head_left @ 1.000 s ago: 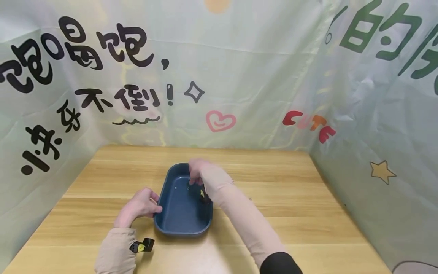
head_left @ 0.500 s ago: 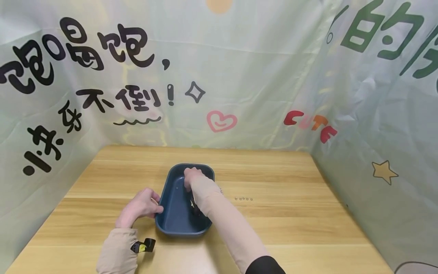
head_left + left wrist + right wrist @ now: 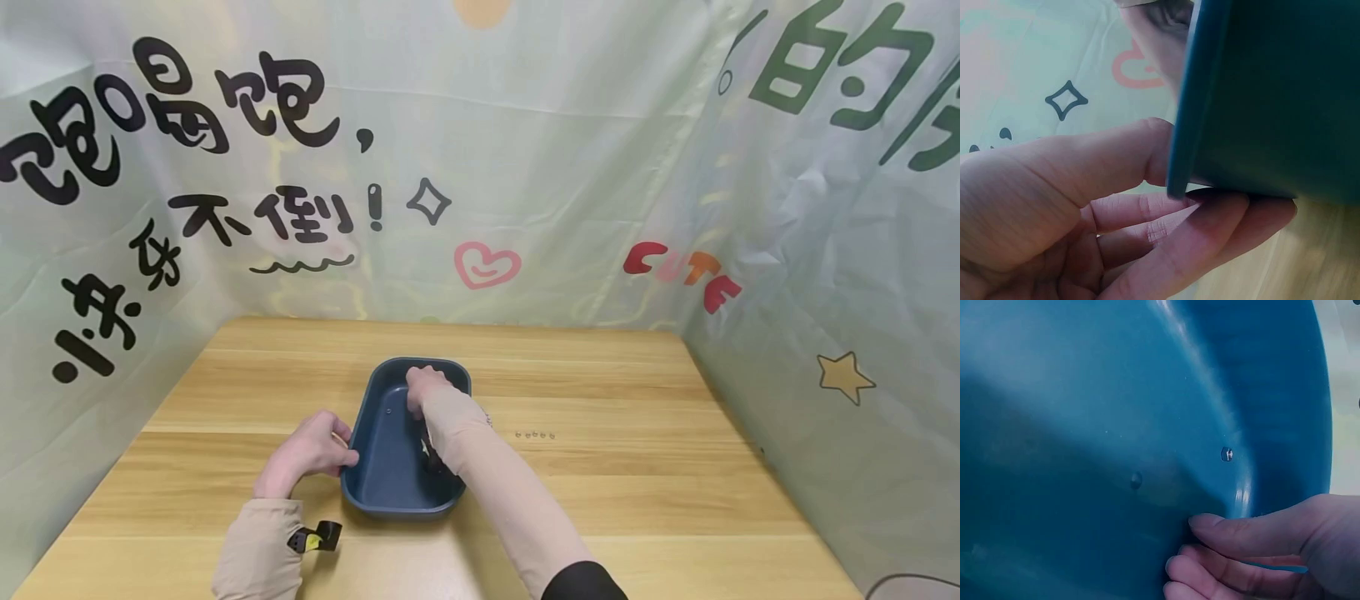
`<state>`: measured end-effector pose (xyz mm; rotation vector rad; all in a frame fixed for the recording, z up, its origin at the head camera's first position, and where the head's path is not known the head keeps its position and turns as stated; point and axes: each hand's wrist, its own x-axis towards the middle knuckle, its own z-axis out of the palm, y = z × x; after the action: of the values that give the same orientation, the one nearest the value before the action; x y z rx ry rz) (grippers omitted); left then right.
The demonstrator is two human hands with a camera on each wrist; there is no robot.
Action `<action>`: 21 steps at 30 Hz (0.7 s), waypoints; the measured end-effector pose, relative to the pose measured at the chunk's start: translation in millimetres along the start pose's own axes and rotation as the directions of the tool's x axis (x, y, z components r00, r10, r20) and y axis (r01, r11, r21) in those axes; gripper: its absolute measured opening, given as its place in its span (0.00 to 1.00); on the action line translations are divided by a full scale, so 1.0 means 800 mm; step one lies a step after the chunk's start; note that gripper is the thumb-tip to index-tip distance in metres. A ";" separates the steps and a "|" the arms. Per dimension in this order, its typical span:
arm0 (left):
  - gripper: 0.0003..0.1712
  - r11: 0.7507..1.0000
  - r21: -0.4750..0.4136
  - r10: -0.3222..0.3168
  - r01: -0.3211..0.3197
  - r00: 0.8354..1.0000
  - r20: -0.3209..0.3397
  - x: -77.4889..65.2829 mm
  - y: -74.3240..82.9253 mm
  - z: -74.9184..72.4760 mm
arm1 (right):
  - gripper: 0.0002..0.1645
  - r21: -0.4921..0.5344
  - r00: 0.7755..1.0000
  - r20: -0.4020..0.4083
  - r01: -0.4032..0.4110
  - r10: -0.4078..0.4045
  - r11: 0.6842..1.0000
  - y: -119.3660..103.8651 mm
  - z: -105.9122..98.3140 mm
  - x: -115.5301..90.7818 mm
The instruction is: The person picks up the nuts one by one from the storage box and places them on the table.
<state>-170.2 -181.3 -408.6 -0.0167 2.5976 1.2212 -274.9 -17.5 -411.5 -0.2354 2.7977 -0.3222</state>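
Observation:
A dark blue rectangular tray (image 3: pixel 401 492) with rounded corners lies on the table. My left hand (image 3: pixel 311 450) holds its left side, the thumb (image 3: pixel 1110 150) on the rim and fingers underneath in the left wrist view. Inside the tray's far right part is my right hand (image 3: pixel 429 392). In the right wrist view its thumb and curled fingers (image 3: pixel 1210 581) come close together near the tray floor; whether they pinch anything is hidden. A tiny shiny metal piece (image 3: pixel 1227 454) sits by the tray's curved edge, and a darker small piece (image 3: pixel 1136 481) lies farther in on the floor.
Several tiny pieces (image 3: pixel 535 434) stand in a row on the wooden table (image 3: pixel 637 500), right of the tray. More small pieces (image 3: pixel 489 420) show beside the right sleeve. Printed cloth (image 3: pixel 570 167) walls the table at the back and both sides.
My right hand has moved from the tray's far rim lower and nearer into the tray. The row of tiny pieces has come out from behind the arm. The left hand stays on the tray.

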 end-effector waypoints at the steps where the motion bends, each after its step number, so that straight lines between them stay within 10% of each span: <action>1: 0.16 1.000 0.000 0.000 0.000 1.000 -0.001 0.000 0.000 0.000 | 0.15 -0.002 1.000 -0.009 0.004 -0.004 1.000 -0.001 0.000 0.000; 21: 0.16 0.999 -0.022 -0.023 0.023 1.000 0.020 0.001 0.001 -0.001 | 0.11 -0.013 0.999 -0.033 0.028 -0.028 1.000 -0.010 0.004 -0.001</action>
<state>-171.0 -181.7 -407.5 -0.0388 2.5598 1.2361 -272.0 -25.6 -412.0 -0.2744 2.8318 -0.3186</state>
